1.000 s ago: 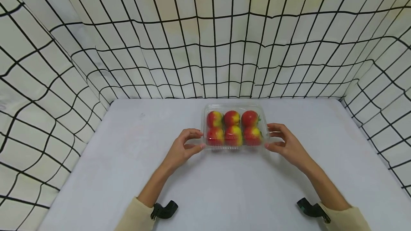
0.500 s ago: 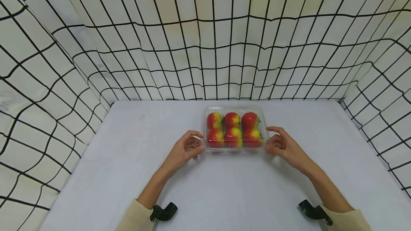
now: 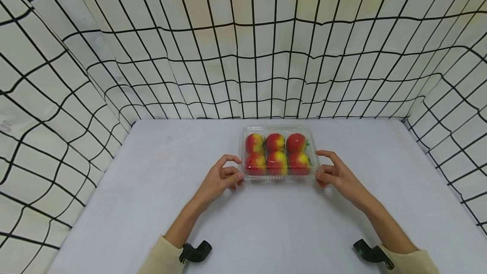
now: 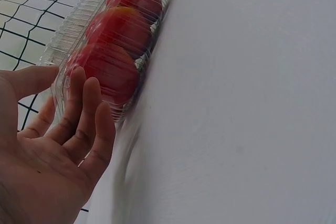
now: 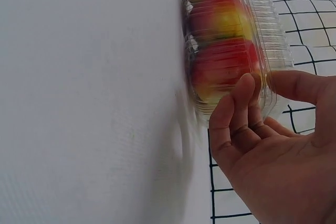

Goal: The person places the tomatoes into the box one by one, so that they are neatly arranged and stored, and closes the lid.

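A clear plastic clamshell box (image 3: 279, 177) with its lid down sits on the white table, near the back. Several red-and-yellow fruits that look like apples (image 3: 277, 163) lie inside it in two rows. At the box's near left corner my left hand (image 3: 220, 181) pinches the rim, thumb on one side and fingertips on the other. My right hand (image 3: 340, 179) grips the opposite rim the same way at the near right corner. Both wrist views show the ribbed side wall, with fingers (image 4: 90, 95) curled below the rim on the left and fingers (image 5: 244, 95) likewise on the right.
The white table (image 3: 182, 143) ends at the back against a black net (image 3: 236, 56) over a pale wall. Netting also rises along the left and right sides. Dark camera mounts (image 3: 195, 251) sit on both wrists by the beige sleeves (image 3: 163, 257).
The lower fingers of both hands have curled in beneath the box's rim, close to the thumbs. The whole view has shifted slightly; the box keeps its place on the table.
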Motion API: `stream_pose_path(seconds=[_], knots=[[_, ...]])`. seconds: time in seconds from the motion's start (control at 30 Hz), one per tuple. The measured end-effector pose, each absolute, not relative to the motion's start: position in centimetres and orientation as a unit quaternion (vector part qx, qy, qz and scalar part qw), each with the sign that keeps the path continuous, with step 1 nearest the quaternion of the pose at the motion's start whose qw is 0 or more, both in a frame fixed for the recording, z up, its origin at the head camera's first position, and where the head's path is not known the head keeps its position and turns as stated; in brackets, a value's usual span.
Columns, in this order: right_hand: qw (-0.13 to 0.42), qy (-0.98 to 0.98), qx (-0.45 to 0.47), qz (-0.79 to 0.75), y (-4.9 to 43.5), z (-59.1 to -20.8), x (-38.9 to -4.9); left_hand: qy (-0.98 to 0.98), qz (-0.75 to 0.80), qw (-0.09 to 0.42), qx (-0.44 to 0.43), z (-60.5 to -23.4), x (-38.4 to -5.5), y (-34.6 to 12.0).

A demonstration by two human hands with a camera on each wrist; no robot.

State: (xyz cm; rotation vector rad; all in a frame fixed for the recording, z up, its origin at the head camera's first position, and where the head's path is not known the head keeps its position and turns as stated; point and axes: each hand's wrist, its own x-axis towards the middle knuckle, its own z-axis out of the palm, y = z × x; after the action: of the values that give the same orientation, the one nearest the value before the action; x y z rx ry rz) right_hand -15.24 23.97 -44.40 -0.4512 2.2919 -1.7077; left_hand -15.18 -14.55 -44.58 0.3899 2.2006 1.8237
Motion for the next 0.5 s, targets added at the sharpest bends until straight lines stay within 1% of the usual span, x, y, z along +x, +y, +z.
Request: stream_pose_path(seconds=[0.2, 0.4, 0.5], knots=[[0.125, 0.772, -0.161, -0.603, 23.81, -44.32, -15.1, 0.74, 0.645, 0.132, 0.135, -44.71, -15.04, -14.43], [0.135, 0.768, -0.125, -0.614, 23.59, -44.25, -15.02, 0.73, 0.66, 0.142, 0.111, -44.99, -15.03, -14.22], [0.13, 0.766, -0.111, -0.619, 23.48, -44.17, -15.01, 0.724, 0.667, 0.144, 0.101, -44.93, -15.06, -14.02]])
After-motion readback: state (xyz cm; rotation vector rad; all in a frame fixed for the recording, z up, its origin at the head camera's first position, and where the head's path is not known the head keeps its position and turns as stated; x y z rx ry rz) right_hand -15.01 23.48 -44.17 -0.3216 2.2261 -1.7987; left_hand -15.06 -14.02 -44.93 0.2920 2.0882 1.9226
